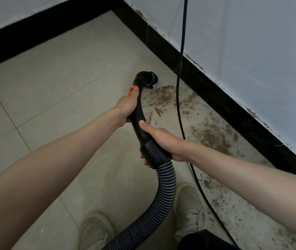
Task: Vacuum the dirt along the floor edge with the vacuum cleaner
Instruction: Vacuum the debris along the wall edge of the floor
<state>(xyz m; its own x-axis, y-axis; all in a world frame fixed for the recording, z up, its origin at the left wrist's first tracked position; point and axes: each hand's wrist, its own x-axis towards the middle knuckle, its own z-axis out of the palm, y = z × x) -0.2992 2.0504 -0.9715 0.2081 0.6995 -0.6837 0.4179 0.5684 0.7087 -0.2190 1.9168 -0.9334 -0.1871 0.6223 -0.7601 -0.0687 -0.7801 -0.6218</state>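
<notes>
The vacuum cleaner's curved black handle tube (pixel 140 112) (orange slider near its upper end) runs from a ribbed grey-black hose (pixel 163 192) to a black nozzle (pixel 148 79) touching the tiled floor beside brown dirt (pixel 214 134) scattered along the black skirting.

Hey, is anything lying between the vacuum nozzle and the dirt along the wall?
Yes: a black cord hangs down the wall and trails across the dirt. The nozzle sits left of it, at the nearest patch's edge; most dirt lies beyond the cord.
</notes>
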